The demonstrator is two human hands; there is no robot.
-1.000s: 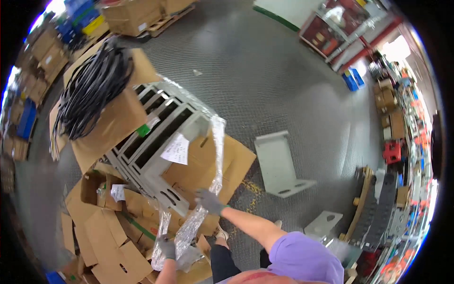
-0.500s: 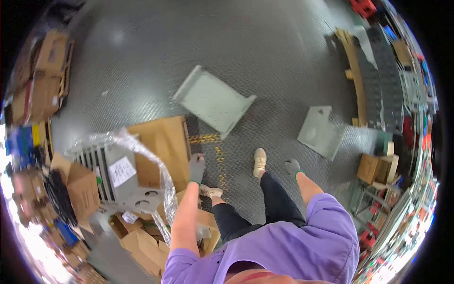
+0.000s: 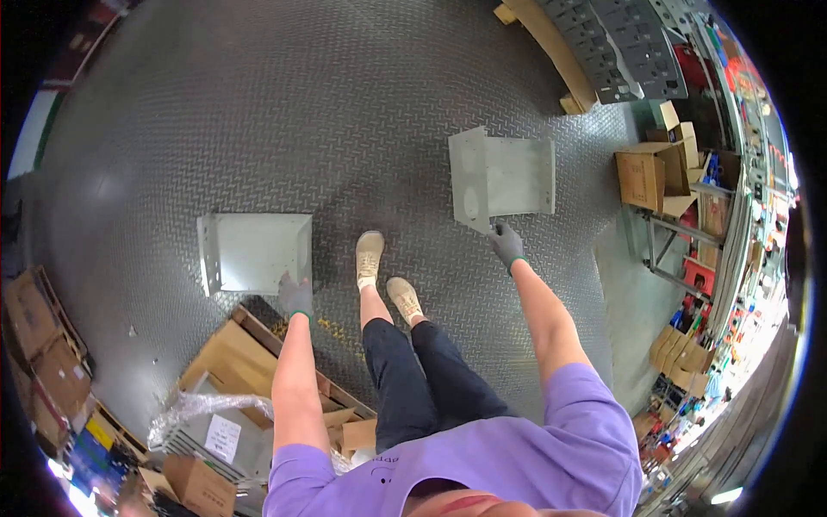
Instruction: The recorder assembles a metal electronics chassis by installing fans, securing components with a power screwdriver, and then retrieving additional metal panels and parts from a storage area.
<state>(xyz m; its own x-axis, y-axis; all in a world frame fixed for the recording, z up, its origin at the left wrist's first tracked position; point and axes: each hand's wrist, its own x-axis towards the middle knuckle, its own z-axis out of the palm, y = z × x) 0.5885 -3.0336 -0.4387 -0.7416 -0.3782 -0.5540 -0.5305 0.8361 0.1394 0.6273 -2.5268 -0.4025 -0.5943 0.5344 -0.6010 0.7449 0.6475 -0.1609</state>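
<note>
Two grey sheet-metal panels with bent-up edges are in front of me, both low over the dark floor. My right hand (image 3: 506,245), in a grey glove, is closed at the near corner of the right metal panel (image 3: 522,177), whose tall left flange has an oval hole. At the left metal panel (image 3: 256,252), my gloved left hand (image 3: 296,295) overlaps the near right corner with its fingers stretched out and apart. Whether those fingers touch the metal I cannot tell.
My shoes (image 3: 369,256) stand between the panels. Nearer on the left are flat cardboard (image 3: 228,353), plastic wrap (image 3: 194,409) and an open box (image 3: 200,485). Cardboard boxes (image 3: 642,179) stand at right; a wooden beam (image 3: 560,52) and perforated metal sheets (image 3: 633,43) lie beyond.
The view has turned, and both panels now appear farther left. My right hand has come from beside the right panel to its corner; my left hand has come to the left panel.
</note>
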